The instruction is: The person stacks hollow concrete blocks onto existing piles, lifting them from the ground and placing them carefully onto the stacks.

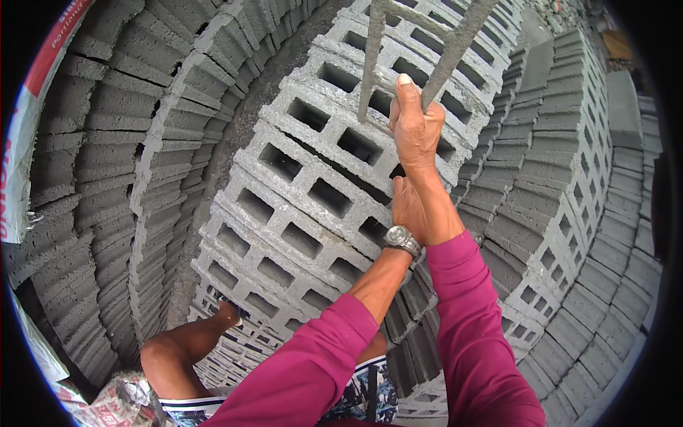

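Observation:
My right hand [418, 132] is closed around the lower end of one leg of a rough grey frame [448, 53], its thumb pointing up along the leg. Two legs and a short crosspiece of the frame show; its upper part runs out of the picture. My left hand [407, 206], with a metal watch on the wrist, is close by the right wrist. That forearm hides its fingers, so its grip does not show. Below both hands is a long row of hollow concrete blocks [320, 167], packed side by side with their rectangular holes facing up.
Stacked concrete blocks [185, 92] form a wall on the left, across a narrow gap. More stacks [541, 171] stand on the right. Printed sacks [117, 402] lie at lower left, near my bent bare leg [171, 363]. Loose rubble [558, 14] lies at the far right.

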{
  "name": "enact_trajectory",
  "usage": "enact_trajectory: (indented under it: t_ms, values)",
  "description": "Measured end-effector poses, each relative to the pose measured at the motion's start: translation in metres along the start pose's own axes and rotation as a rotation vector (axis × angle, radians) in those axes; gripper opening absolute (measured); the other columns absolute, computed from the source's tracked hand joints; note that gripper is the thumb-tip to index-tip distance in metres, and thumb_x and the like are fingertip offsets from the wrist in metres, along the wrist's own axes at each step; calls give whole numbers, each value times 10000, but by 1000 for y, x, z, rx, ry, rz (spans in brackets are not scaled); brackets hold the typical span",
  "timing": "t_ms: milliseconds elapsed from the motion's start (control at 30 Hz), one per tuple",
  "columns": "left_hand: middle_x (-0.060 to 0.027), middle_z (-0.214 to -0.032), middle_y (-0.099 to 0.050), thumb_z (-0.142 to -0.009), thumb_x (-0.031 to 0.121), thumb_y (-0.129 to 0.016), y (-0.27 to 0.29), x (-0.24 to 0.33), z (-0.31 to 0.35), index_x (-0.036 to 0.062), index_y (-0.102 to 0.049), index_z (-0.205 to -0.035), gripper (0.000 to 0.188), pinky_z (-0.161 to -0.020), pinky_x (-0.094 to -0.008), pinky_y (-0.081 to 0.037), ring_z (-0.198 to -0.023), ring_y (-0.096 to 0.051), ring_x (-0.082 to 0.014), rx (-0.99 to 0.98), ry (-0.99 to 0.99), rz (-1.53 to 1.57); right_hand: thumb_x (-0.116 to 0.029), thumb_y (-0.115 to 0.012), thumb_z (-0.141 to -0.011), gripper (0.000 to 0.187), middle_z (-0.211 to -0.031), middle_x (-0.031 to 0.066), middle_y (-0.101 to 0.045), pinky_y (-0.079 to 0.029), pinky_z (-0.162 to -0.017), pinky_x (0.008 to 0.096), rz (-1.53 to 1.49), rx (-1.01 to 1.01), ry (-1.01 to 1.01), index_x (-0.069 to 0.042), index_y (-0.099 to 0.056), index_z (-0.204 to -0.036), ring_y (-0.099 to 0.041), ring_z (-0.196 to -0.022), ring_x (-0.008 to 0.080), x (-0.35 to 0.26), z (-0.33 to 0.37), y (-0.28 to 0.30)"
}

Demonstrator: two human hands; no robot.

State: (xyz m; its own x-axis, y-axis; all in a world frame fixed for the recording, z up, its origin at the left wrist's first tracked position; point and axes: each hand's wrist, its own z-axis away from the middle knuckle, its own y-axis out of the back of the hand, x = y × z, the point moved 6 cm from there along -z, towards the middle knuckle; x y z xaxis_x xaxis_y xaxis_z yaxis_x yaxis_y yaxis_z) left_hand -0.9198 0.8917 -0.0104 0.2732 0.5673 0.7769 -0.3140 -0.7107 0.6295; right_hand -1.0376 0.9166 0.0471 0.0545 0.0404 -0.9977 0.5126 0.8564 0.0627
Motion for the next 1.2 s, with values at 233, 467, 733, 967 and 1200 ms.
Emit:
enact_trajectory:
  t_ms: [233,467,733,967,1200]
  values:
    - [-101,-851,-703,-803,413,-708,-13,-3,-2,6,-708,-929,426,-971,-400,-328,-952,-581,-242,-279,110,-312,-286,-429,-1007,413,-541,7,-283,-264,-530,297,-470,-351,354,-92,-383,-646,-288,-464,147,-190,-25,-7]
    - [-100,-847,-700,-815,409,-701,-26,-15,4,22,-704,-916,401,-992,-383,-325,-959,-586,-230,-150,90,-253,-367,-504,-1016,449,-527,-26,-373,-304,-447,291,-82,-147,410,-122,-425,-648,-358,-454,95,-106,-35,-69]
    - [-101,-848,-700,-811,410,-705,-26,-16,9,15,-705,-918,409,-979,-392,-328,-965,-578,-235,13,42,92,-458,-576,-986,490,-515,-28,-361,-259,-422,285,-75,-34,43,-130,-460,-640,-324,-459,73,8,-24,-51]
    - [-91,-824,-698,-811,423,-703,-18,0,-2,17,-707,-911,418,-970,-398,-329,-968,-573,-233,-253,105,-342,-389,-491,-1018,447,-498,-18,-327,-271,-390,293,-366,-32,361,-127,-442,-659,-287,-389,107,-173,-30,-13]
    - [-106,-808,-675,-812,409,-687,-25,-37,13,52,-678,-862,360,-926,-408,-344,-925,-569,-241,37,99,71,-425,-491,-1015,416,-535,-6,-420,-328,-458,299,-128,-153,376,-78,-535,-789,-385,-447,115,-97,-26,-62]
